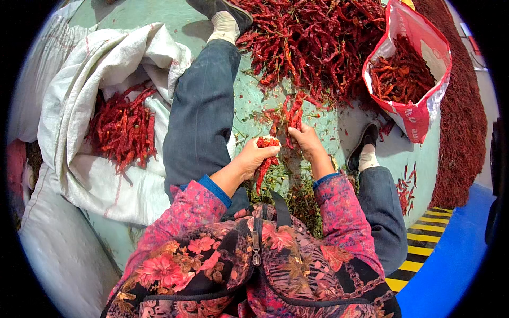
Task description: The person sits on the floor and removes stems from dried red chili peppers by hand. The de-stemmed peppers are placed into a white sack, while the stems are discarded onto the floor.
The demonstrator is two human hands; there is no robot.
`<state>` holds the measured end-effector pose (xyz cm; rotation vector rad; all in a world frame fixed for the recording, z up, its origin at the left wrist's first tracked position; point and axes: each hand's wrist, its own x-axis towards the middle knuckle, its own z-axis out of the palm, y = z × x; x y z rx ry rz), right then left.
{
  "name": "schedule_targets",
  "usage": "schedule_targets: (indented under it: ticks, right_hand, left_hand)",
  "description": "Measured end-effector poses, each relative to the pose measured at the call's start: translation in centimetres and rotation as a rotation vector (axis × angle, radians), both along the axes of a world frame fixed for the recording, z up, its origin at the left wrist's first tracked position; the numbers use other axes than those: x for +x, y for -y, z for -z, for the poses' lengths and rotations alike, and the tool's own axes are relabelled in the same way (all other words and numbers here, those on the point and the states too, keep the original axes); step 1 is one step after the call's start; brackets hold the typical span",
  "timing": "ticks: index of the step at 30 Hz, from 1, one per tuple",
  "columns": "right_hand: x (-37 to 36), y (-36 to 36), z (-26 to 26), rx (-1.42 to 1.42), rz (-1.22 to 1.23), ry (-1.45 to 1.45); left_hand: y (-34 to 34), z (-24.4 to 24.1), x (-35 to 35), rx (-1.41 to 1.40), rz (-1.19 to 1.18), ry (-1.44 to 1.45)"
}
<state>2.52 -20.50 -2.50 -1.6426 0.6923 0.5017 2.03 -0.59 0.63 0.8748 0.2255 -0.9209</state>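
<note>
My left hand (254, 157) is closed around a bunch of dried red chilies (265, 163), their cut or stemless ends showing at the top and tips hanging below. Close by on the right, my right hand (306, 141) grips a few dried chilies (293, 115) between thumb and fingers. Beneath both hands, loose green stems and caps (296, 198) lie between my legs. Just beyond them spreads a large heap of dried red chilies (314, 39) on the pale green floor (254, 97).
A white woven sack (119, 51) at left, its mouth rolled down, holds chilies (125, 127). On the right stands a red and white bag (421, 119) partly filled with chilies. Farther right lie a dark red mass (461, 139), yellow-black floor stripes (421, 238) and a few stray chilies (405, 189).
</note>
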Motion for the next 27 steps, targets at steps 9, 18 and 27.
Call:
schedule_targets:
  ticks: [9,18,27]
  right_hand:
    - [-3.5,0.0,-2.7,-0.126,-0.029,0.069]
    - [-7.2,-6.1,-10.4,0.350,0.115,0.156]
    - [-8.7,-10.0,-10.7,0.470,0.330,0.317]
  left_hand:
    - [-0.4,0.5,-0.2,-0.017,-0.006,0.039]
    - [-2.0,0.0,-0.9,-0.188,-0.010,0.082]
    - [-4.9,-2.2,-2.3,-0.395,0.055,0.099]
